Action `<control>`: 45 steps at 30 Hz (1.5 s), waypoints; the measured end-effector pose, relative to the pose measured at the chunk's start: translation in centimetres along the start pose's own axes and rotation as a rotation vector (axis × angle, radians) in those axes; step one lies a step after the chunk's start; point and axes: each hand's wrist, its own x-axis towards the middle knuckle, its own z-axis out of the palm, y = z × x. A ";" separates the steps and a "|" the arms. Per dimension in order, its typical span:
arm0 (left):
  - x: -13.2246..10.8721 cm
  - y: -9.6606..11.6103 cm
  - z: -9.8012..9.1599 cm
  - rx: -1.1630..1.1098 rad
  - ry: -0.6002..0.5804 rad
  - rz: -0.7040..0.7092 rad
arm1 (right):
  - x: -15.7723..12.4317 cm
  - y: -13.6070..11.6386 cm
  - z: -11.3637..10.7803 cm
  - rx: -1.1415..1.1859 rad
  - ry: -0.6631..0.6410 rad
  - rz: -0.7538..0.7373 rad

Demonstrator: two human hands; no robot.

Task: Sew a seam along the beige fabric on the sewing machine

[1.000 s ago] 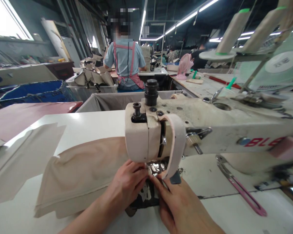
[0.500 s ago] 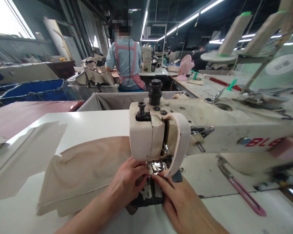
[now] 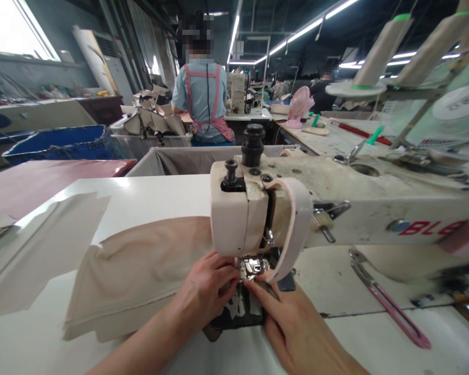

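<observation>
A white sewing machine head point(image 3: 234, 208) stands over the table, its metal presser foot point(image 3: 254, 265) low at the plate. Just left of the foot is my left hand point(image 3: 207, 281), fingers curled and pinched at the edge of a beige fabric piece point(image 3: 140, 265) that spreads leftward. On the right side of the foot, my right hand point(image 3: 289, 312) lies low with its index finger stretched toward the foot and the other fingers bent beneath. What the right fingertips touch is too small to make out.
Pink-handled snips point(image 3: 394, 307) lie on the machine bed at right. Another pale fabric piece point(image 3: 42, 250) rests at left. Behind are a grey cloth-lined bin point(image 3: 140, 166), a blue crate point(image 3: 62, 146), thread cones point(image 3: 385, 52) and a person point(image 3: 205, 99) facing away.
The whole view has shifted slightly, so things appear a little farther right. Both hands keep nearly the same place at the presser foot.
</observation>
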 end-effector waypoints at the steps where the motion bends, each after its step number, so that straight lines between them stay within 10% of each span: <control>1: 0.0 0.0 -0.1 -0.002 -0.008 -0.005 | 0.0 0.0 0.0 0.001 -0.004 0.004; 45: 1.2 -1.2 0.5 0.037 0.002 -0.351 | 0.1 -0.2 0.1 -0.169 0.136 -0.036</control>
